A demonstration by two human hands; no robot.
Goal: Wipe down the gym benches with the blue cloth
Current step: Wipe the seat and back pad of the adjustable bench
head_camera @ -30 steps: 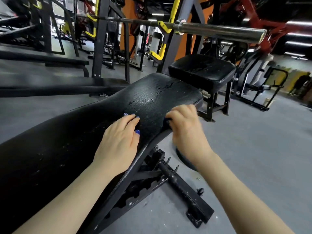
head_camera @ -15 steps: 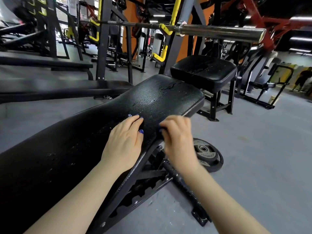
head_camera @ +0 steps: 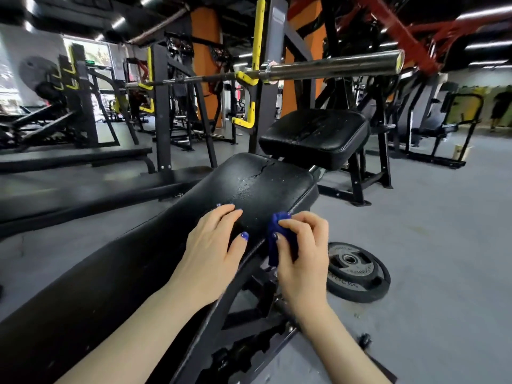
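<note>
A long black inclined bench pad [head_camera: 116, 273] runs from the lower left up to its cracked, worn top end. My left hand [head_camera: 213, 245] rests flat on the pad near its right edge, fingers straight. My right hand [head_camera: 302, 253] grips a bunched blue cloth [head_camera: 278, 236] at the pad's right side edge, just right of my left hand. A separate black seat pad [head_camera: 313, 134] stands beyond the bench's top end.
A steel barbell [head_camera: 318, 67] lies on yellow rack hooks above the seat. A black weight plate [head_camera: 357, 270] lies on the grey floor to the right of the bench. The bench's black frame [head_camera: 249, 342] is below my hands. More benches and racks stand at the left.
My right hand has slid back along the bench's edge toward me, and the blue cloth now shows in its grip. My left hand stays resting on the pad.
</note>
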